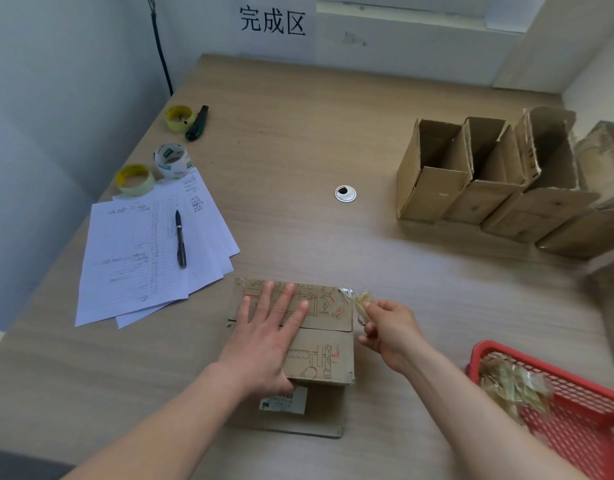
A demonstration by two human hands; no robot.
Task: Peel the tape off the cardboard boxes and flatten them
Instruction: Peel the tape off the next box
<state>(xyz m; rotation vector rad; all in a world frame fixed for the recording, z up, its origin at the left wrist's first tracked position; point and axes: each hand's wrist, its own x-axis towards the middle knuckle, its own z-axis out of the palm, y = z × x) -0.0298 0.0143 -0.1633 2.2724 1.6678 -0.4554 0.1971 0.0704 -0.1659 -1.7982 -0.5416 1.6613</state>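
Fingers of left hand (267, 327) spread on printed box (319, 362); right hand (388, 332) pinches tape (362, 299).

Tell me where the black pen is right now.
The black pen lies on the stack of lined papers, left of the printed cardboard box, below the tape rolls.

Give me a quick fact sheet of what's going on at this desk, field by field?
box in work: cardboard box, top flaps closed
left hand: pressed flat on the box
right hand: pinches peeled tape at the box's right edge
tape waste: crumpled in red basket, right
other boxes: opened, far right
left side: tape rolls, papers, pen
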